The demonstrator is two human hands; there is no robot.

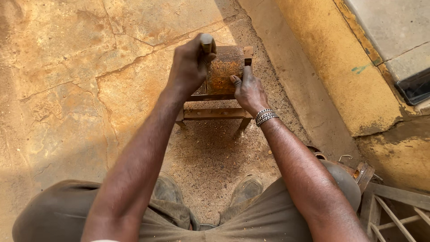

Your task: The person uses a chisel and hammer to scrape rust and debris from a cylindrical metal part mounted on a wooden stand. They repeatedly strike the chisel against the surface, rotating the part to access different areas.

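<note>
Rusty metal block (225, 67) sat on the small iron stand (215, 112) between my feet. My left hand (190, 67) was closed round a tool handle (206, 43) over it; my right hand (248, 89) pressed half open against its edge (fingers steadying). Judging by its rough, unmarked face, most work remained.

A rusty brown metal block (226, 69) sits upright on a low metal stand (215, 112); a wooden-handled tool (206, 45) stands at its left edge.
</note>
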